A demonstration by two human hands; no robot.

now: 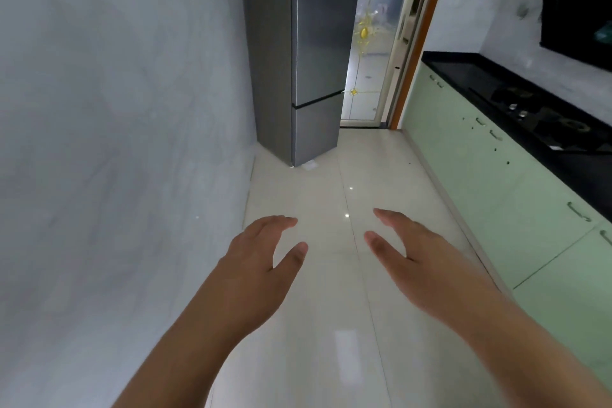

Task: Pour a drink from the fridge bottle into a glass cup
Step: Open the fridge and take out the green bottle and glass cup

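Narrow kitchen, glossy tiled floor (331, 182). Left hand (258, 262) and right hand (420, 258) held out near the camera, each grip spread, fingers apart, nothing held, both well above the floor. Grey fridge (314, 53) far, against the left wall, doors closed. Black worktop (470, 69) with stove (543, 116) on the right. Bottle and cup not visible.

Two empty hands (261, 255) (420, 258), one closed fridge (314, 53), one gas hob (543, 116).
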